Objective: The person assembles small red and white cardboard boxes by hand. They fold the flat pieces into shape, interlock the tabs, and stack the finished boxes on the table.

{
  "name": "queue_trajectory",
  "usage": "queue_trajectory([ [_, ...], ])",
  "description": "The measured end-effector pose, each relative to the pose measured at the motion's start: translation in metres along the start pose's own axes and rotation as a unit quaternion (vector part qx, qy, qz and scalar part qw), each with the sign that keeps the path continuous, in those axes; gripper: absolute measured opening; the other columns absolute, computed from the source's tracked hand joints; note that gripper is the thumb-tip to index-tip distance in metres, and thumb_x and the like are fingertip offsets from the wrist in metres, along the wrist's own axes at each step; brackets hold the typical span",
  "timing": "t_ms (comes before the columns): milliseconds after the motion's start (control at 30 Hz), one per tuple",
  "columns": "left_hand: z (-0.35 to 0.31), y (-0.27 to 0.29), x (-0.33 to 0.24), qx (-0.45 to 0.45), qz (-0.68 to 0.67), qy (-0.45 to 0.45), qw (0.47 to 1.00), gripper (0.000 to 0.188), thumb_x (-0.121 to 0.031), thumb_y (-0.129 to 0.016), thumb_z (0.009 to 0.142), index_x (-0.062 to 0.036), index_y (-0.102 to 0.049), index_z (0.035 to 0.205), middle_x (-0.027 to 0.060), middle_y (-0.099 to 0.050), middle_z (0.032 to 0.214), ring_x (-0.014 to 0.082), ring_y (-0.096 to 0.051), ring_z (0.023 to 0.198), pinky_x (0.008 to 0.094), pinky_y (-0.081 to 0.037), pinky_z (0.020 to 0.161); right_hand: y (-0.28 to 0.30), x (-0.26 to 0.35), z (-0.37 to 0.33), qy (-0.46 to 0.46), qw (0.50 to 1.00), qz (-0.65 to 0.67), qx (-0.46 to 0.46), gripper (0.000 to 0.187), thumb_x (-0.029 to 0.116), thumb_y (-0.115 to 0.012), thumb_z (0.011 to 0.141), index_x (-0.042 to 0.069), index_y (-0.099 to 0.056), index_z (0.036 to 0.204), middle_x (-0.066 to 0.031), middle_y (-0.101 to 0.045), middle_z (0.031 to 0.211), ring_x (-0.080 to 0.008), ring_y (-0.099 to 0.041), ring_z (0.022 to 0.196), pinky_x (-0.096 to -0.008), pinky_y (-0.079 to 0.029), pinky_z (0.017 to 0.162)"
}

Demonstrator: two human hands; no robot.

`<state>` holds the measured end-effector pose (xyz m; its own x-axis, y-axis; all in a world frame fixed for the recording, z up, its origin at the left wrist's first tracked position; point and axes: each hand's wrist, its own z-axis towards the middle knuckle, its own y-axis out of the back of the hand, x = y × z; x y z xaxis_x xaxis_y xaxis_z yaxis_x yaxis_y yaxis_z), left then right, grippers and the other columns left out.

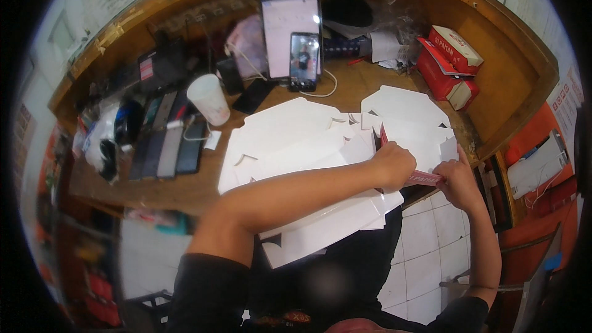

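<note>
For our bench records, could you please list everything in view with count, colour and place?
wide wooden desk: one, brown, centre
die-cut cardboard blanks: several, white, desk front
printed cardboard boxes: at least two, red and white, right rear
printed cardboard panel: one, red, between both hands
upright tablet: one, black-framed, rear centre
upright smartphone: one, black, before tablet
tapered cup: one, white, left of centre
flat rectangular devices: several, dark and grey, left
floor tiles: many, white, below
blurred clutter: uncounted, mixed, rear
left hand: one, bare, panel's left
right hand: one, bare, panel's right
</note>
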<state>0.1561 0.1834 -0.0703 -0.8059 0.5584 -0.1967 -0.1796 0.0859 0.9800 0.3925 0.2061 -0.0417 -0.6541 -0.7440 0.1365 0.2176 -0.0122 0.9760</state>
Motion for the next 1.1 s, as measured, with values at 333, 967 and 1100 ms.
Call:
queue_trajectory([
  [333,0.006,0.002,-0.001,-0.027,0.004,0.031,0.999,0.012,-0.011,-0.075,0.075,-0.0038,-0.077,0.084,0.0204,-0.075,0.091,0.0348,-0.075,0.09,0.0449,-0.058,0.079,-0.003,-0.01,0.0,0.008,1.0,0.013,0.006,0.013,-0.004,-0.07,0.073,0.008,-0.073,0.078,-0.013,-0.07,0.077,-0.0335,-0.069,0.088,-0.0562,-0.016,0.129],
  [967,-0.031,0.022,0.0,-0.271,0.045,-0.03,0.961,0.041,-0.03,-0.075,0.084,0.0006,-0.065,0.11,0.0221,-0.062,0.116,0.0375,-0.064,0.109,0.0463,-0.051,0.09,0.001,-0.012,0.011,0.001,0.998,-0.029,0.058,0.016,0.001,-0.077,0.072,0.011,-0.074,0.084,-0.0103,-0.072,0.082,-0.0303,-0.069,0.093,-0.0538,-0.012,0.129],
  [1100,-0.065,0.035,0.019,-0.203,-0.048,0.18,0.961,0.054,-0.038,-0.071,0.091,0.0019,-0.055,0.123,0.024,-0.058,0.119,0.0401,-0.061,0.108,0.0501,-0.05,0.091,0.018,0.012,0.003,-0.012,0.999,0.041,0.004,0.029,0.007,-0.082,0.072,0.011,-0.074,0.1,-0.0074,-0.074,0.099,-0.0267,-0.068,0.106,-0.0574,-0.005,0.129],
])
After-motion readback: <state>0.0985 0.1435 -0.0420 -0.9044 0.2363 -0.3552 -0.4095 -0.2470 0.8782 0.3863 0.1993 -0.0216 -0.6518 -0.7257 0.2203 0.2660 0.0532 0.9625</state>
